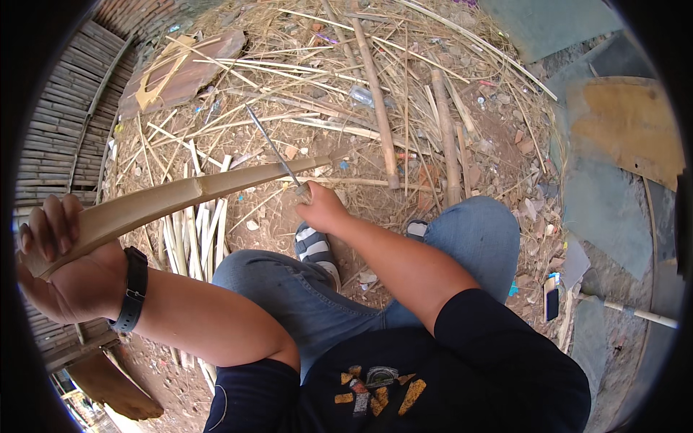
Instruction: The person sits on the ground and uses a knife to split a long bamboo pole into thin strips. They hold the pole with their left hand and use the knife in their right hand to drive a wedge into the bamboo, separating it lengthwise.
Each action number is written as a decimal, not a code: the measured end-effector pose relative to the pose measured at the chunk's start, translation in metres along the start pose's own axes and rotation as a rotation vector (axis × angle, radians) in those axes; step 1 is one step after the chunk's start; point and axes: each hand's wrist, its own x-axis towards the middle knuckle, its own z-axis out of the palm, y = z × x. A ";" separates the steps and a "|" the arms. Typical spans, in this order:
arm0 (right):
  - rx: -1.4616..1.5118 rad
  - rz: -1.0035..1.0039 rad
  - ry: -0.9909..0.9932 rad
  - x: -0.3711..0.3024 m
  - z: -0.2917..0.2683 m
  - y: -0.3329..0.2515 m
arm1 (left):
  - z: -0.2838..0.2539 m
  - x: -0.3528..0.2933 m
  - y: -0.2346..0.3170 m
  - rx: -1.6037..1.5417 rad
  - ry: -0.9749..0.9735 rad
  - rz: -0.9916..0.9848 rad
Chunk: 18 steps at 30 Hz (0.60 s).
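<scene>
A long split piece of bamboo (151, 208) slants across the left half of the view. My left hand (79, 281), with a dark watch on its wrist, is closed around the near left end. In front of my knees, my right hand (321, 208) grips the handle of a long, narrow-bladed knife (268, 141). Its blade points up and to the left and crosses the bamboo near the far right end. Whether the edge has entered the bamboo cannot be made out. Under the bamboo, several pale split strips (206, 234) lie in a bundle on the ground beside my left knee.
Thin bamboo strips and shavings litter the dirt ground. Round poles (375, 94) and a shorter pole (445, 137) lie ahead, near a clear plastic bottle (361, 96). A slatted bamboo wall (68, 101) stands left. Grey sheets (606, 209) and a phone (552, 299) are at right.
</scene>
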 end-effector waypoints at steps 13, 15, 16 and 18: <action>-0.031 0.052 0.000 0.002 0.001 0.006 | 0.005 -0.003 -0.001 -0.009 -0.001 -0.027; 0.004 0.067 -0.018 0.003 0.001 0.005 | 0.005 -0.004 -0.001 0.024 0.029 -0.014; 0.020 0.074 -0.025 0.003 0.000 0.004 | 0.005 -0.004 0.000 0.029 0.026 -0.014; 0.042 0.028 0.004 0.001 0.003 0.004 | 0.004 -0.004 0.000 0.037 0.027 -0.012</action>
